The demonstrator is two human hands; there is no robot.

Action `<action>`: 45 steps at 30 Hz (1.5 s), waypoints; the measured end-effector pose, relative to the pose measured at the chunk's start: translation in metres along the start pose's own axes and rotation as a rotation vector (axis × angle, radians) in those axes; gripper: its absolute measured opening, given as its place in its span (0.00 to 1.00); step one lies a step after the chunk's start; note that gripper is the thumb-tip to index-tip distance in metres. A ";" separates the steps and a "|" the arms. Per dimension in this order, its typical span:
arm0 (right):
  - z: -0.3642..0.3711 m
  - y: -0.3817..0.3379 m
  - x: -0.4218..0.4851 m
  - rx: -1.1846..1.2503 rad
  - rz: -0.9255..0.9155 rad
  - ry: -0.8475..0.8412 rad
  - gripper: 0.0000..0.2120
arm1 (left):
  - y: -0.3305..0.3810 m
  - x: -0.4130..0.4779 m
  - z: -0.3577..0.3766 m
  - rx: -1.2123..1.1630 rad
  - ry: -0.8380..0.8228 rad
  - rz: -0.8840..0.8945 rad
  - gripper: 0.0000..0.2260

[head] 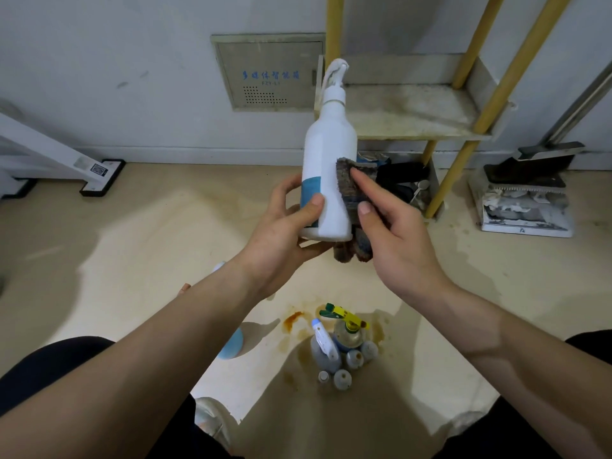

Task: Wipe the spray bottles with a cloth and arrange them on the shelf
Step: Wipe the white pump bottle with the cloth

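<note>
While facing stained shelf (410, 111), gripping white spray bottle (328, 180) near its base with left hand (281, 226), roughly upright in mid-air just before shelf edge; pinching grey cloth (354, 200) against its side with right hand (394, 233), above cluster of smaller bottles (341, 352) on floor (132, 243)

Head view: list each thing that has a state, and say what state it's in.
White spray bottle, off the floor, near upright, gripped near its base by the left hand.
Cloth, held on the bottle's side by the right hand.
Shelf, stained, no bottles on the tier in view.
Floor bottles, standing together, upright.
Wall panel, shut.
Dustpan, holding scraps.
</note>
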State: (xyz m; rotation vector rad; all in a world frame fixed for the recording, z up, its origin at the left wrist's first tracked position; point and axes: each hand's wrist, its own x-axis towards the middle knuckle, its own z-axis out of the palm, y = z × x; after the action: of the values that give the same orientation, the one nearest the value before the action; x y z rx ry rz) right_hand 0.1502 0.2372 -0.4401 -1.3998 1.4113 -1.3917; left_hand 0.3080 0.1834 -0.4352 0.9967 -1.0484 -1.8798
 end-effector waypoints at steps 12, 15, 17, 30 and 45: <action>0.011 0.001 -0.016 -0.295 -0.136 0.145 0.21 | 0.001 0.003 0.005 0.171 0.031 0.048 0.30; 0.009 0.002 -0.014 -0.305 -0.174 0.141 0.21 | -0.001 0.003 0.007 0.110 0.002 -0.012 0.28; 0.007 0.003 -0.011 -0.203 -0.087 0.125 0.21 | 0.002 0.004 0.005 0.040 -0.015 -0.053 0.24; 0.000 -0.004 -0.003 -0.103 0.021 0.146 0.20 | -0.002 0.003 0.002 0.078 0.016 0.023 0.33; -0.002 0.003 -0.002 -0.110 0.018 0.172 0.22 | 0.005 0.005 -0.002 0.153 -0.057 0.035 0.26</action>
State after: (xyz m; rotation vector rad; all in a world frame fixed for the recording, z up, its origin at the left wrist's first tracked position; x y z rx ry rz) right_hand 0.1476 0.2391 -0.4427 -1.3584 1.6285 -1.4717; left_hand 0.3093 0.1765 -0.4329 1.0091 -1.2506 -1.8309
